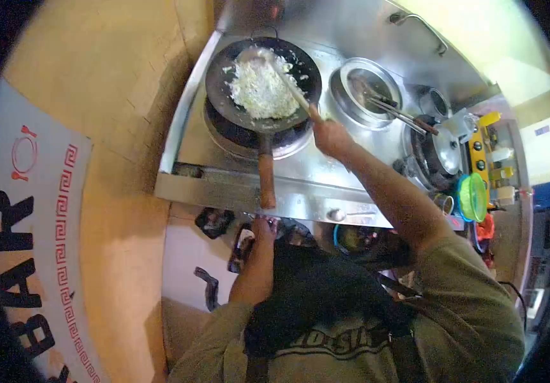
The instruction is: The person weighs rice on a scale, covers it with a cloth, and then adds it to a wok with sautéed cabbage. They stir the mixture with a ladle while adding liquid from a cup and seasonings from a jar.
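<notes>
My right hand [333, 138] is closed around the handle of a ladle [292, 89]. Its rounded head lies, blurred, at the far side of the food in the wok. The dark wok [220, 83] sits on the left burner and holds a heap of pale rice-like food [262, 89] with yellowish bits. Toward me points the wok's wooden handle [266, 182], with neither hand on it. My left hand [263, 228] is low at the stove's front edge, just below the handle's end. Its fingers are mostly hidden, so what it touches cannot be made out.
Right of the wok is a round metal pot [339, 96] with long-handled utensils [406, 118] across it. Farther right are a lidded pan [447, 153], a green basket [473, 196] and several bottles [501, 172]. A steel backsplash [345, 29] rises behind the stove [192, 143].
</notes>
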{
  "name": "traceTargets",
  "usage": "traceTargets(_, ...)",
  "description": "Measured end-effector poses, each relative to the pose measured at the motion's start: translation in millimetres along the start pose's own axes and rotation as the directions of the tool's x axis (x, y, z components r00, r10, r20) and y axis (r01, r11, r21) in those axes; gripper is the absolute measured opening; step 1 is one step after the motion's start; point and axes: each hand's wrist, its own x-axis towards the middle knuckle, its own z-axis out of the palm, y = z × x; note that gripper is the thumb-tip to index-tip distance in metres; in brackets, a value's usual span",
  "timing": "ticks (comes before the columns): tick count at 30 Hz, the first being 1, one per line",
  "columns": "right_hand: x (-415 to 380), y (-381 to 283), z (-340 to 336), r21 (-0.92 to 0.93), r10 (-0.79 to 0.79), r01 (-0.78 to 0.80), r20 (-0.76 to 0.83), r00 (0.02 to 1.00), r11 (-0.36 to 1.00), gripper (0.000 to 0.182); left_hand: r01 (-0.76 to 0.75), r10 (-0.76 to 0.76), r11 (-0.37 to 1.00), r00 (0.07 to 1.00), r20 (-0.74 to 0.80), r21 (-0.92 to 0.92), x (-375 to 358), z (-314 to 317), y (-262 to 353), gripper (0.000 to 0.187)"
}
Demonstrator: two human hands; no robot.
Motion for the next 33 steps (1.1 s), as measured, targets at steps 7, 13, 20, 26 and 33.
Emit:
traceTargets(7, -95, 24, -89, -0.397, 0.078, 0.019, 0.226, 0.971, 0.917, 0.066, 0.259, -0.246, 0.958, 0.963, 0.11, -0.125, -78, 27, 114, 0.027)
traceTargets(13, -64, -34, -34, -0.089, 0.065, -0.047, 0.209, 0.976, 0.995, 0.062, 0.292, -0.634, 0.618, 0.734, 0.243, 0.73, -144, 69, 160, 0.034)
traceTargets(20, -128, -30, -71, -0.157, 0.114, -0.079, 0.222, 0.968, 0.984, 0.061, -0.105, -0.322, 0.607, 0.874, 0.364, 0.788, -196, 201, 97, 0.021)
traceTargets(26, -132, -33, -151, 0.554, 0.146, -0.344, 0.369, 0.918, 0.758, 0.052, -0.139, -0.304, 0.695, 0.832, 0.463, 0.706, -243, 230, 105, 0.014)
traceTargets(33, -169, -34, -153, -0.102, 0.006, 0.033, 0.361, 0.932, 0.994, 0.057, -0.092, -0.339, 0.736, 0.808, 0.482, 0.671, -199, 227, 109, 0.016)
